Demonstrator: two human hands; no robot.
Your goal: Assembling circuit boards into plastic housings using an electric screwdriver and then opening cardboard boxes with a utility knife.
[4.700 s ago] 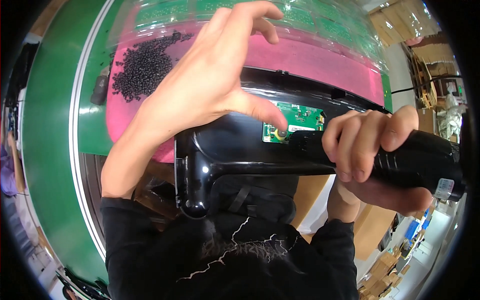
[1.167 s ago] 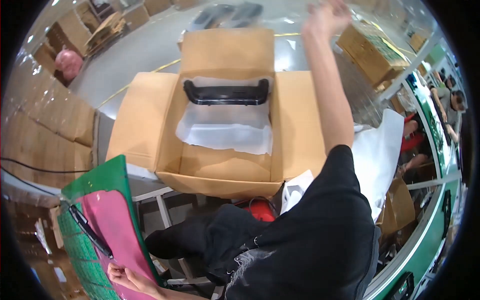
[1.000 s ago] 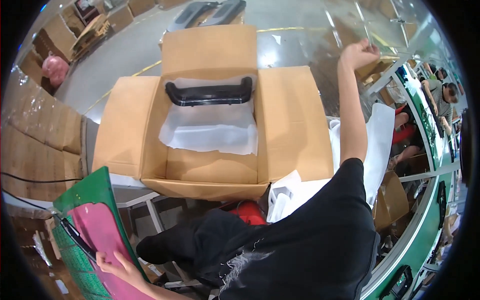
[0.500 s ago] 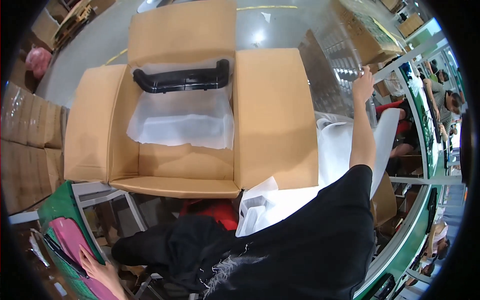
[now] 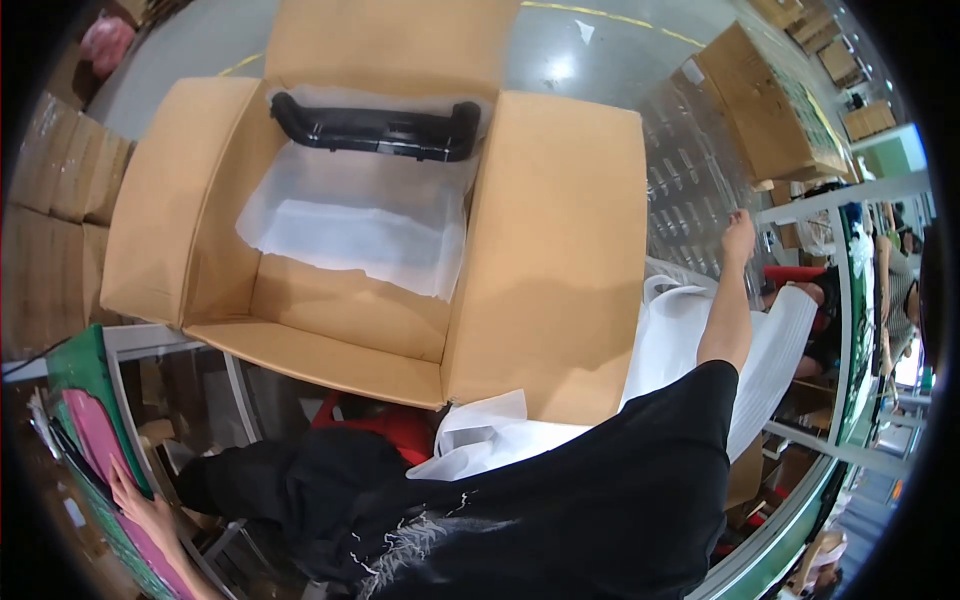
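My right hand (image 5: pixel 738 238) is closed on the edge of a clear plastic tray (image 5: pixel 690 175) with rows of moulded pockets, out to the right of the carton. At lower left my left hand (image 5: pixel 143 503) rests with its fingers stretched out on a pink pad (image 5: pixel 93 432), beside a long black part at the pad's outer side. Between them stands an open cardboard carton (image 5: pixel 320 355). Inside, at its far end, a black curved plastic duct (image 5: pixel 375 132) lies on translucent white foam sheeting (image 5: pixel 345 235).
White foam sheet (image 5: pixel 675 325) hangs in folds right of the carton's flap. Beyond the tray stands another cardboard box (image 5: pixel 765 105). Stacked cartons (image 5: pixel 60 170) line the left side. Metal bench frames and other people are at the far right.
My right hand and the clear tray have come lower and nearer. The tray, blurred before, shows more sharply now. My left hand stays on the pink pad; the whole view has shifted.
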